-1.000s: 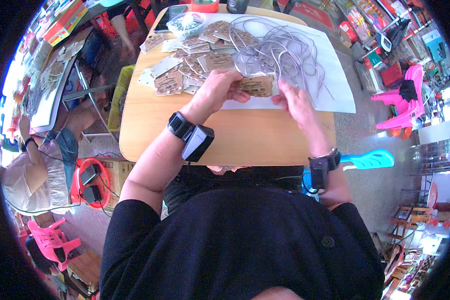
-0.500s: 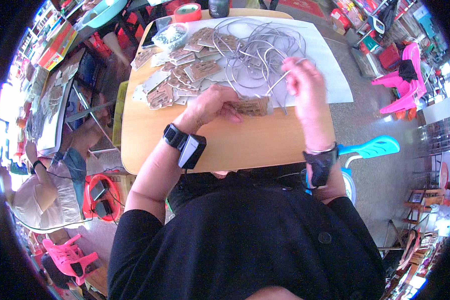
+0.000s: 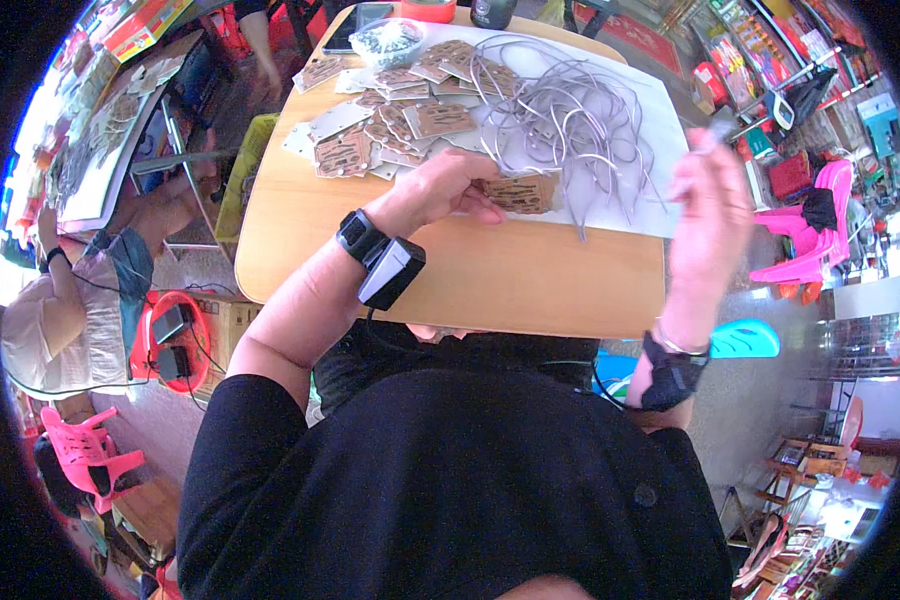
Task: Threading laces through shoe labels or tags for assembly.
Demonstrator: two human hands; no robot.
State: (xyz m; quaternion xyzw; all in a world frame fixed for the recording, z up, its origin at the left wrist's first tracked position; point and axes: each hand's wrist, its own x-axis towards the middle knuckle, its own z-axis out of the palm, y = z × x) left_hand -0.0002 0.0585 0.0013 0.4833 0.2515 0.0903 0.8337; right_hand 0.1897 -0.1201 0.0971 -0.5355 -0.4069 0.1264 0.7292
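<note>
My left hand (image 3: 448,190) grips a brown printed cardboard tag (image 3: 522,194) by its left end, over the near edge of the white sheet. Beside the tag, a tangle of grey-white cords (image 3: 570,110) spreads across the sheet, with some loose ends hanging close to the tag. My right hand (image 3: 708,215) is raised past the table's right side, smeared by motion. Whether a cord lies in its fingers I cannot make out. Left of the cords is a heap of similar cardboard tags (image 3: 440,121), some brown side up, others pale.
The wooden table (image 3: 450,275) carries a white sheet (image 3: 660,130), a clear bowl of small bits (image 3: 388,43), an orange-red tape roll (image 3: 428,10) and a dark jar (image 3: 492,12). A pink chair (image 3: 820,225) and a blue stool (image 3: 745,340) stand right; another person sits left.
My right hand has swung right, away from the tag and cords. My left hand still holds the tag in nearly the same spot. The whole view has shifted slightly.
</note>
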